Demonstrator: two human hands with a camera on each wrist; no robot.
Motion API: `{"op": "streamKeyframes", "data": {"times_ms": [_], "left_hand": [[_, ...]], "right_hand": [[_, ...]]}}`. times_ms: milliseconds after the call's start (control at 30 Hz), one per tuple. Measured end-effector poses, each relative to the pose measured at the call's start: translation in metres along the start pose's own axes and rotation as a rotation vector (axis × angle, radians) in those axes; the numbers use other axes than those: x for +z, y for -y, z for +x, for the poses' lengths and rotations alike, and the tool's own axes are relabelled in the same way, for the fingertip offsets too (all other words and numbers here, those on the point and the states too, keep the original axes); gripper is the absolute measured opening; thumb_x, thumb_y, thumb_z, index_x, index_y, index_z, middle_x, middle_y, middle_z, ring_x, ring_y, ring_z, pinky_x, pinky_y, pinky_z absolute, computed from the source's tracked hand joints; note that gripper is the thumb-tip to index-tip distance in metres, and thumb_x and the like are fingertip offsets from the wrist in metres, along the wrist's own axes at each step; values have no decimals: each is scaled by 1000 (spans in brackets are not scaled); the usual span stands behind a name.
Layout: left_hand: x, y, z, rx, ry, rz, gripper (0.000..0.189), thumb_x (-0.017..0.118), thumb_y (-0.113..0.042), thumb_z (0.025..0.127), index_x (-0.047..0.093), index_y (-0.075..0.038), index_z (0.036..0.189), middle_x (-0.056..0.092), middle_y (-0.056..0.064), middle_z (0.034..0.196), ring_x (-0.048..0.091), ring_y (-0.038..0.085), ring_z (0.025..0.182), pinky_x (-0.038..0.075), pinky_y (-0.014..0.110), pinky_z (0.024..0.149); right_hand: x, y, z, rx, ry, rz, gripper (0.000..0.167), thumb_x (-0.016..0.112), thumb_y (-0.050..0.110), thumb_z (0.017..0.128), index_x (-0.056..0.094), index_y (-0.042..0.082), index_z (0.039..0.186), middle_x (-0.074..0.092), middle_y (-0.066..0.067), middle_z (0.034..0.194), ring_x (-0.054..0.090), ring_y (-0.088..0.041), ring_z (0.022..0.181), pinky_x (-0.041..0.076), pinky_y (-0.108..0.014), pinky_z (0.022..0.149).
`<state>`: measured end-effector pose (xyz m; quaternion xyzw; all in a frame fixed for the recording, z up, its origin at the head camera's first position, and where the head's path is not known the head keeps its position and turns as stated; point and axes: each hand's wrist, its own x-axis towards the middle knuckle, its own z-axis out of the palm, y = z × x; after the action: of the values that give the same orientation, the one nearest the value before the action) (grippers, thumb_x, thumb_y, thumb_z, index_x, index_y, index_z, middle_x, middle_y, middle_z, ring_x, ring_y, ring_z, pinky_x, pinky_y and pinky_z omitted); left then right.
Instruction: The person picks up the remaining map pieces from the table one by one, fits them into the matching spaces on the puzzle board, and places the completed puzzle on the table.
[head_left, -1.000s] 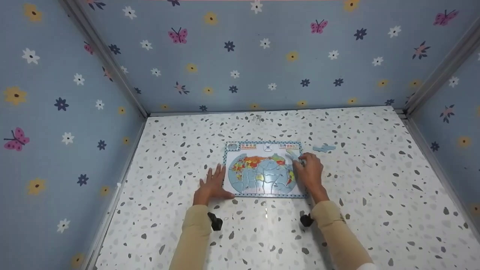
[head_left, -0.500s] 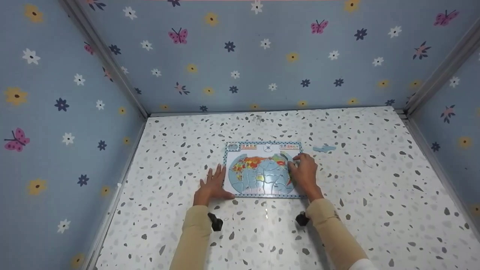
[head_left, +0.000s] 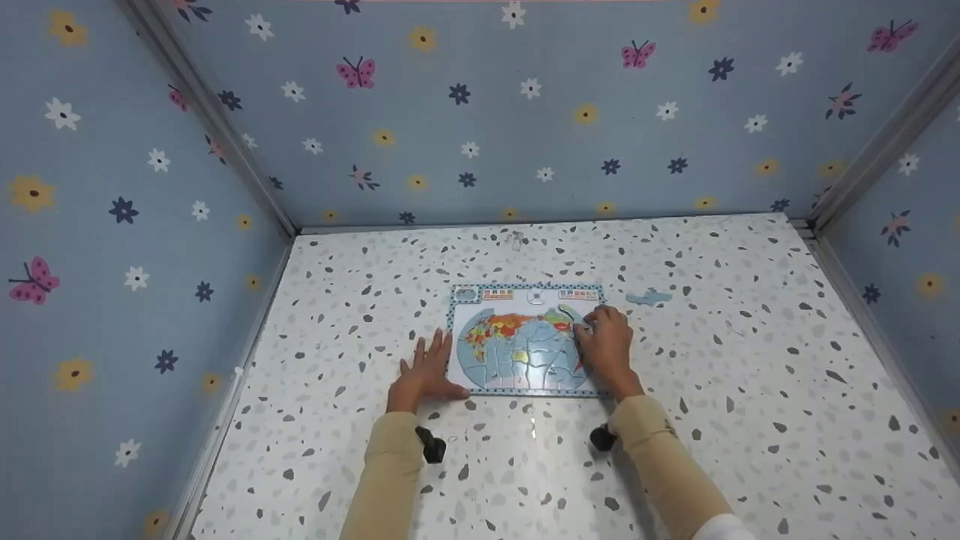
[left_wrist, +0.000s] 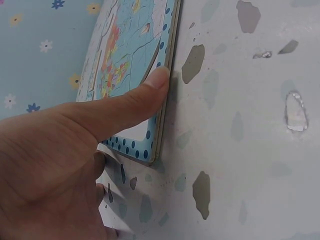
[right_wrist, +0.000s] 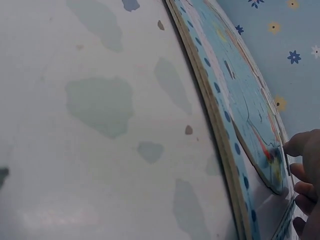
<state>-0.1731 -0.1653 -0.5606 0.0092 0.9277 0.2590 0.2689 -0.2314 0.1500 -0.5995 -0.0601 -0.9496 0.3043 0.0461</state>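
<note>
A world-map jigsaw puzzle [head_left: 491,360] in a white board with a blue dotted border lies on the table. My left hand [head_left: 427,369] is spread at its near left corner. In the left wrist view, the thumb [left_wrist: 135,102] lies across the board's edge while the other fingers touch the table. My right hand [head_left: 609,346] pinches a curved puzzle piece [head_left: 567,310] at the upper right of the map, where the fingers cover part of it. In the right wrist view, the fingertips [right_wrist: 296,145] are right at the map's edge.
One loose blue puzzle piece [head_left: 649,298] lies right of the board. The speckled white table [head_left: 360,277] is bounded by flowered blue panels [head_left: 525,112] at the back and both sides. Dark straps' ends [head_left: 433,446] hang at the wrists.
My right hand has moved left and slightly inward over the board, bringing the curved piece from the upper right margin to the map's upper right edge. The left hand has stayed in place.
</note>
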Motion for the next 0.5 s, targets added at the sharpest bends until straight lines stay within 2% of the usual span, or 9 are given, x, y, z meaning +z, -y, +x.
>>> {"op": "streamKeyframes", "data": {"times_ms": [233,500], "left_hand": [[0,0,1,-4,0,8,113,80,-40,75,4,-17,156,-8,5,162,-13,34,147,-6,65,114],[0,0,0,5,-6,6,112,80,-39,76,4,-16,155,-8,6,162,-13,34,147,-5,65,114]], "right_hand": [[0,1,0,14,29,1,28,62,29,92,58,7,109,46,-12,136,38,-29,130,30,-48,110],[1,-1,1,-1,37,16,24,61,27,93,59,9,108,45,-12,137,36,-30,131,28,-50,110]]}}
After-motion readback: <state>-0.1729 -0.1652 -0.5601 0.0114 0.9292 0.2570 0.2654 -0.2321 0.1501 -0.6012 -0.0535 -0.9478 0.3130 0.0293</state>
